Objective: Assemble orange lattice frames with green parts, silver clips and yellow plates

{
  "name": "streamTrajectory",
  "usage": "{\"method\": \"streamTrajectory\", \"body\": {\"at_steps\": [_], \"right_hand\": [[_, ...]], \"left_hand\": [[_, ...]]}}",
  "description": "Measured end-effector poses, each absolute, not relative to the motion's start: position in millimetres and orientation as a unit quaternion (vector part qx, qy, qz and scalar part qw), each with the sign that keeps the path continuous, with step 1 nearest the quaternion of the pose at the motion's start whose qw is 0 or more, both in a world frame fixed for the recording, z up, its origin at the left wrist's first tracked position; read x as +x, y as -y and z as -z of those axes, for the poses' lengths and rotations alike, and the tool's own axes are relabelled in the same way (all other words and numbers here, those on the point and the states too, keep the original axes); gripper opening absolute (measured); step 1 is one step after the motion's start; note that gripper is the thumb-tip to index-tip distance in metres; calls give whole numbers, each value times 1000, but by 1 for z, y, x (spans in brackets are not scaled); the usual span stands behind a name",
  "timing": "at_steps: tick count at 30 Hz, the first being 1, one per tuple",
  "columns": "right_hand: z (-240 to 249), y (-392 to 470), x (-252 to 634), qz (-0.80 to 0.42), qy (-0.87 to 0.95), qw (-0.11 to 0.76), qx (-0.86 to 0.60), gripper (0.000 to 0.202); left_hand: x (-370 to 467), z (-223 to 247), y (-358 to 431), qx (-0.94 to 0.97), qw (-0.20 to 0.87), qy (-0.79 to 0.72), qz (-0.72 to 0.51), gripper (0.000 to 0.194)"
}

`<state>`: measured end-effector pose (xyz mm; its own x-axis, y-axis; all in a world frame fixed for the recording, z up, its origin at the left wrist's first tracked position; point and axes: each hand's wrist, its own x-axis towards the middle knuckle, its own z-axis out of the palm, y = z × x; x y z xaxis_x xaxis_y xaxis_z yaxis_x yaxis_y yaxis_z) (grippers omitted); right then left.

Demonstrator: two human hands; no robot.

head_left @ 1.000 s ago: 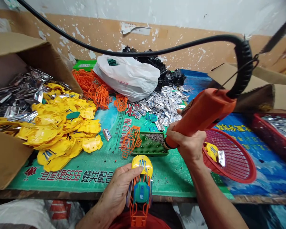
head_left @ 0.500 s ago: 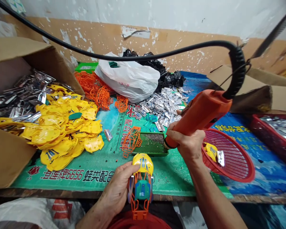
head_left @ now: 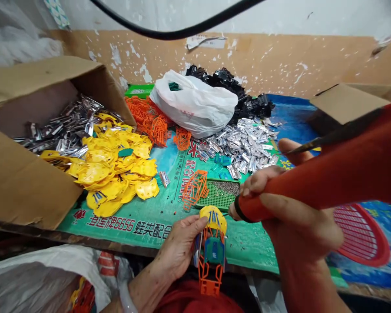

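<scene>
At the table's front edge, my left hand [head_left: 180,250] is closed on a toy car body [head_left: 214,251] with an orange tube frame, a yellow hood and a teal middle. Its thumb presses on the hood's left side. My right hand [head_left: 301,224] wraps round a red-orange electric screwdriver [head_left: 329,169], held aslant with its tip just right of the hood; whether the tip touches it I cannot tell. Just beyond the toy lies a green perforated tray [head_left: 213,202] with small screws [head_left: 228,187]. A loose orange frame [head_left: 195,189] leans over the tray's left end.
Yellow hoods [head_left: 117,165] and silver parts spill from a cardboard box [head_left: 29,174] at left. Orange frames [head_left: 146,119], a white plastic bag [head_left: 198,106], black parts [head_left: 250,102] and silver pieces [head_left: 247,143] lie behind. A red basket [head_left: 365,234] stands right; a black cable [head_left: 169,34] hangs overhead.
The view has swung left, so the scene sits further right. The screwdriver has tipped over towards level, and its tip has moved from the screw tray to beside the yellow hood.
</scene>
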<state>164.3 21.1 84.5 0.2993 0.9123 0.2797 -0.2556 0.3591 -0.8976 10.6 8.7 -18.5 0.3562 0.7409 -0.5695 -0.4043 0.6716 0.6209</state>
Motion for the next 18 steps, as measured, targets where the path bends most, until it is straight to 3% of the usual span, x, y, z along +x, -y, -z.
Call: {"method": "streamTrajectory", "body": {"at_steps": [4, 18], "right_hand": [[-75, -16, 155, -423, 478, 664, -390, 11], [-59, -20, 148, -428, 492, 644, -399, 21]], "left_hand": [[10, 22, -8, 189, 805, -430, -362, 29], [11, 25, -9, 173, 792, -448, -376, 32]]}}
